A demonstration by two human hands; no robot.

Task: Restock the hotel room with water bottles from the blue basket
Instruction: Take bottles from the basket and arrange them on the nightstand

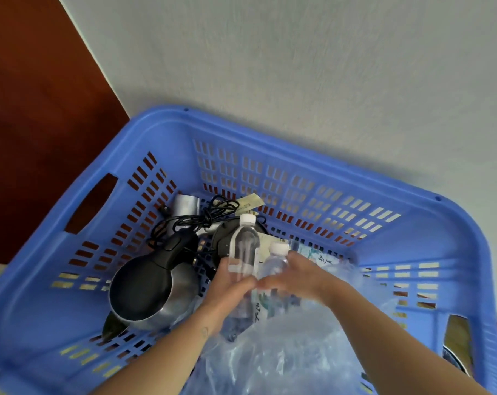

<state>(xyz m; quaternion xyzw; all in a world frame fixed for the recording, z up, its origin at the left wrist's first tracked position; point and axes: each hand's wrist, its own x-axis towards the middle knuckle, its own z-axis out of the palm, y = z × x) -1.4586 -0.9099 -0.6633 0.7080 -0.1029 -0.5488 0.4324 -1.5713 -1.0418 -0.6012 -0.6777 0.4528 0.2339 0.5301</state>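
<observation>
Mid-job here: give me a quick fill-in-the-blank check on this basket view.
The left hand grips a clear plastic water bottle with a ____ cap. The right hand grips a second clear bottle, making ____ bottles held. The black-lidded steel kettle lies on the ____ side of the slotted blue plastic basket.
Missing: white; two; left.

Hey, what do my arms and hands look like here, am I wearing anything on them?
Your left hand and right hand are bare, with no gloves and no rings showing. Both arms are uncovered as far as the frame reaches: no sleeves, watch or bracelet. A small dark mark sits by the left wrist, too blurred to identify.
</observation>
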